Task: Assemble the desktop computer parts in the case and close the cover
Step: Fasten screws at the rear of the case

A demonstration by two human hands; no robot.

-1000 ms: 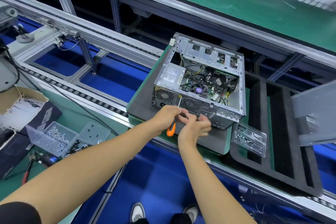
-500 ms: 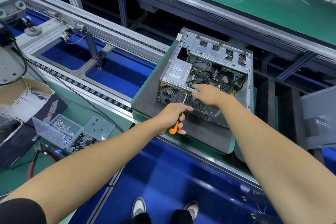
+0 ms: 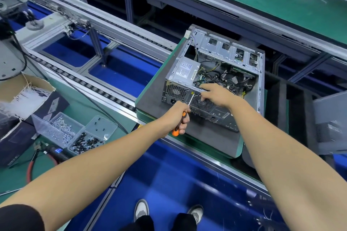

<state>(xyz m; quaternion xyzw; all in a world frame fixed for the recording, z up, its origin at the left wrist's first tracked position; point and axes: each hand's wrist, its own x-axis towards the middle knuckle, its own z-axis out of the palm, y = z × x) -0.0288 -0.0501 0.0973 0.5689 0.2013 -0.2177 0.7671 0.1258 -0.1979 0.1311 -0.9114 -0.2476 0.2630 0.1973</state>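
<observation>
as before, left hand [image 3: 175, 116] grips screwdriver [image 3: 183, 116]

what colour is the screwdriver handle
Orange with black, on the screwdriver gripped in the left hand; head view.

Both bare arms reach forward, nearly straight. The left hand [image 3: 176, 116] is curled around the orange handle of a screwdriver [image 3: 181, 120], thumb side up, its metal shaft angling up and away from the knuckles. The right hand [image 3: 216, 95] lies just beyond and to the right, palm down, fingers extended leftward past the shaft's tip. The two hands are apart.
</observation>
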